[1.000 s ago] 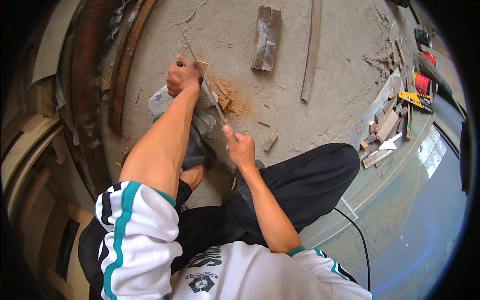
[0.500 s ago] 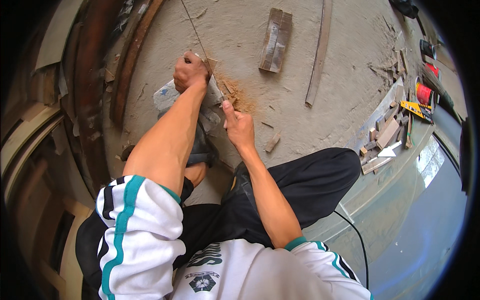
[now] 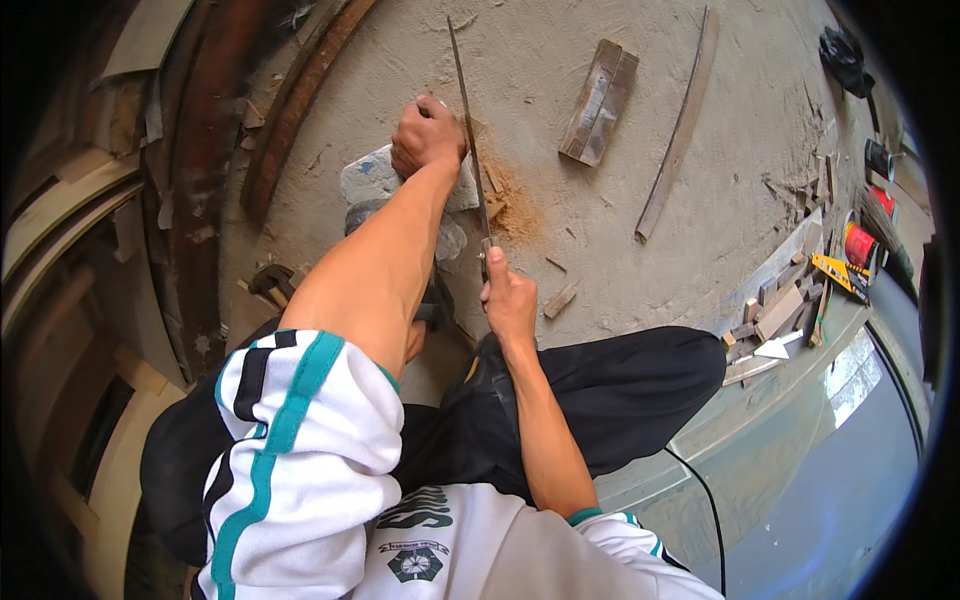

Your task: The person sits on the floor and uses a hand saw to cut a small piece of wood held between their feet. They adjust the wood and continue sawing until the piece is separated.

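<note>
My right hand (image 3: 511,302) is wrapped round the handle of a handsaw, its thumb lying along the top. The saw's long thin blade (image 3: 464,95) points away from me and passes close along the right side of my left hand (image 3: 428,138). That hand is closed and presses down on a piece of wood (image 3: 479,128), of which only a pale end shows past the blade. Beneath it sits a whitish block (image 3: 368,178). Orange-brown sawdust (image 3: 518,212) lies on the ground just right of the blade. My foot, partly hidden by my left forearm, is beside the block.
Two wood blocks (image 3: 600,100) lie side by side ahead, with a long wooden strip (image 3: 680,125) to their right. Wood offcuts (image 3: 780,310) and a yellow-and-black item (image 3: 842,275) are heaped at right. Curved timbers (image 3: 290,120) stand at left. A black cable (image 3: 712,490) runs behind my knee.
My right hand has drawn the saw back toward me, and the blade's far tip now shows. My left hand stays at the block. The whole view has shifted slightly.
</note>
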